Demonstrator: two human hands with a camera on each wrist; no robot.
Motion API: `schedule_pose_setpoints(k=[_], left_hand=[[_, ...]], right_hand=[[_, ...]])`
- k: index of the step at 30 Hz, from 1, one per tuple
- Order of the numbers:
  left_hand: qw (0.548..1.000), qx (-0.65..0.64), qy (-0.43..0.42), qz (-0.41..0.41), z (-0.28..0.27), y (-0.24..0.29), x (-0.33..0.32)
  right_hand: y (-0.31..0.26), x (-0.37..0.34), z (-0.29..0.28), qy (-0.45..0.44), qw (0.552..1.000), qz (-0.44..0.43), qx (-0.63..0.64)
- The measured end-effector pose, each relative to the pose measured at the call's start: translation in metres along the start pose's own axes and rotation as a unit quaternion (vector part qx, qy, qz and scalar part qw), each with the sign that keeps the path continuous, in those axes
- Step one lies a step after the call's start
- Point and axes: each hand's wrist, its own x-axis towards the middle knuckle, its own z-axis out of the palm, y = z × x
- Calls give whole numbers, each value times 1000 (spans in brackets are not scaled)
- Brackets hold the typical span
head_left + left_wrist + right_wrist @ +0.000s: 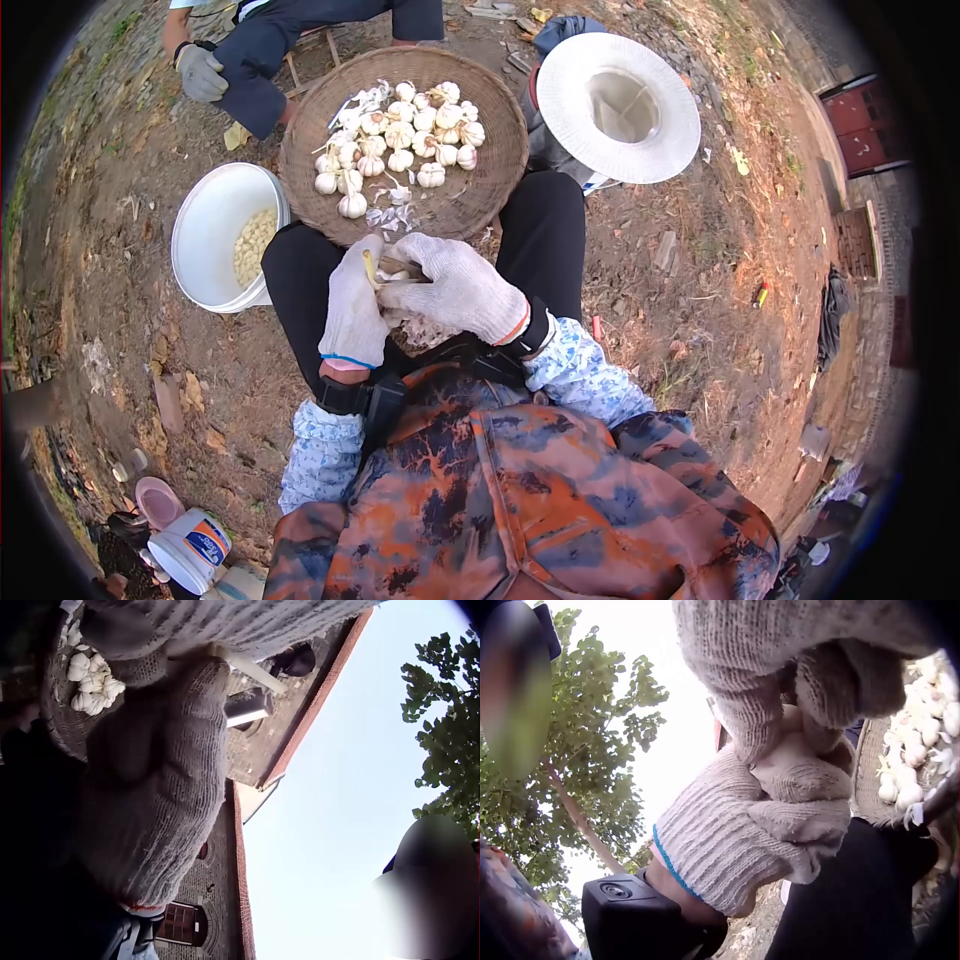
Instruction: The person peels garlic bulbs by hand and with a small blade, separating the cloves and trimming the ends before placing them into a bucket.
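Both hands wear white knitted gloves and meet over the lap, close to the near rim of a round woven basket. My left hand, with blue trim at the cuff, grips a garlic bulb from the left. My right hand, orange at its cuff, pinches the same garlic from the other side; the fingers hide most of it. A pale yellowish strip shows at the left fingers, and a pale stick juts out between the gloves in the left wrist view. Whitish peelings lie below the hands.
Several garlic bulbs and loose skins lie in the basket. Left of it stands a white bucket with peeled cloves. A white hat sits at the right. Another person's gloved hand rests near their knee.
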Motion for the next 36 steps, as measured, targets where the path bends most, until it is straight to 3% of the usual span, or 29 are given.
schedule_pose_setpoints(k=[1,3,4,5,6,7,8,10,12,13,14,16,17,19,21,22,23,25,30,32,36], left_hand=[[1000,-5,-14,3,-7,-7,8],[1000,-12,-26,2,-20,-10,16],[996,-18,-84,11,-26,-9,19],[989,-23,-142,20,-31,-8,22],[989,-24,-143,17,-35,-9,26],[970,-107,-218,10,-40,-11,33],[938,-188,-290,4,-39,-9,35],[934,-249,-256,-32,-33,-8,36],[965,-217,-132,-72,-18,-2,29],[949,-200,-241,-36,-46,-25,52],[950,-202,-237,-35,-48,-25,56],[908,-240,-338,-58,-49,-25,63],[958,-166,-232,-34,-46,-19,45],[960,-156,-230,-43,-50,-18,50],[961,-144,-229,-54,-55,-18,53],[953,-159,-253,-49,-59,-18,55],[944,-173,-277,-44,-60,-17,54],[959,-147,-242,-16,-63,-12,50],[986,-58,-139,68,-53,3,33],[993,21,-59,104,-47,5,31],[991,82,-35,99,-48,13,27]], right_hand=[[3,2,3,-1,1000,2,-1],[15,5,13,-2,984,75,162],[22,6,12,-2,984,78,162],[28,7,8,7,914,154,375],[32,8,6,18,794,220,566],[33,10,7,23,763,214,609],[32,11,7,21,765,215,607],[32,14,3,20,747,212,630],[31,17,1,-14,740,207,640],[29,19,3,-6,787,233,571],[27,22,6,2,828,257,498],[32,25,11,-4,833,264,487],[37,26,15,10,853,237,465],[43,28,21,22,871,209,443],[44,30,23,74,974,86,196],[42,29,22,84,986,52,132],[39,29,21,98,993,20,65],[25,20,11,26,988,154,-14],[20,9,14,-25,995,97,-8],[23,7,23,-28,996,56,-65],[13,8,20,-41,995,45,-78]])
